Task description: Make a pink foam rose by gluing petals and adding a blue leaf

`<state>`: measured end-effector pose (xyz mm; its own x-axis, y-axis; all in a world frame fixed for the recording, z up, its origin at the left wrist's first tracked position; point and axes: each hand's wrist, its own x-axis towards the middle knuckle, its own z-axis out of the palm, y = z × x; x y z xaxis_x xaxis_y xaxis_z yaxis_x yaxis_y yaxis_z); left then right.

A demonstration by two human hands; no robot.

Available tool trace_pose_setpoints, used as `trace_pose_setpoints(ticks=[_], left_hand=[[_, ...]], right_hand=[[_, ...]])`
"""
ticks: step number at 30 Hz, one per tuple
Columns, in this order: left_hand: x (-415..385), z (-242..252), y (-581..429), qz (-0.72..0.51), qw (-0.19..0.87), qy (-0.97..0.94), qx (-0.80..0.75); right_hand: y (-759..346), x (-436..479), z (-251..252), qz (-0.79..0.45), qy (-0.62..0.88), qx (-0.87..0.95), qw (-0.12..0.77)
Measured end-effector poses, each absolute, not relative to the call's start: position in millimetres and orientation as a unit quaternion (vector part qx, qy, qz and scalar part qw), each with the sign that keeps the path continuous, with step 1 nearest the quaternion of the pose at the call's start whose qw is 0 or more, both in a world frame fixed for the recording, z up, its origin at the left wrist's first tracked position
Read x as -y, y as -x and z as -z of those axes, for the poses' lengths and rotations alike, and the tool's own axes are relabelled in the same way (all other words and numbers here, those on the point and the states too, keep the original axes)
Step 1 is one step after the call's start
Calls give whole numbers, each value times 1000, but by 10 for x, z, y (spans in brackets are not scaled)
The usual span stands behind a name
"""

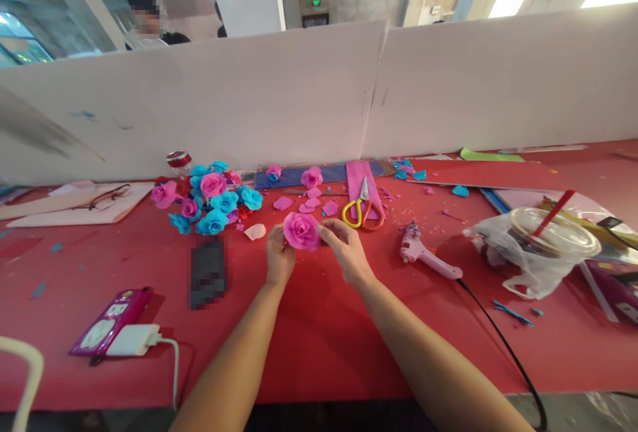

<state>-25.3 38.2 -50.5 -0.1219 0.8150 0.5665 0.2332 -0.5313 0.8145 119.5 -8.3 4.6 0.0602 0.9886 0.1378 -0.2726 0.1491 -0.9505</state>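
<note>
A pink paper flower (302, 230) is held up between my two hands over the red table. My left hand (280, 254) has its fingers closed at the flower's left side, partly hidden by the petals. On the other side, my right hand (346, 249) pinches the edge of a petal between thumb and fingers. Loose pink petals (310, 205) lie just behind the flower, with another finished pink flower (312, 177) beyond them. Scissors (363, 206) with yellow and orange handles rest on a pink paper strip (355, 176). A pink glue gun (428, 256) lies to the right.
Several blue and pink paper flowers (213, 203) are bunched at the left. A purple power strip (112, 319) with a white charger (133, 340) sits front left. At the right stands a lidded cup (555, 232) in a plastic bag. A white partition (239, 106) runs along the back.
</note>
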Motion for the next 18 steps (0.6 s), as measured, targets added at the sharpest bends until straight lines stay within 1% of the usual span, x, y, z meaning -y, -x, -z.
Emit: trace_pose_setpoints(ticks=[4,8,13,18], left_hand=[[-362,463,256,-597,185,-664,-409],[-373,487,279,-574,214,-669,-421],[-391,521,287,-578,241,-648,-433],[-378,493,274,-589,268,-630,-429]], right_hand=[[-1167,65,1,-504,425,437,612],[-1193,39,5,-499,438,418,620],[-1245,40,-57,-480,462,404,627],[-1231,66,-90,-490,442,421,622]])
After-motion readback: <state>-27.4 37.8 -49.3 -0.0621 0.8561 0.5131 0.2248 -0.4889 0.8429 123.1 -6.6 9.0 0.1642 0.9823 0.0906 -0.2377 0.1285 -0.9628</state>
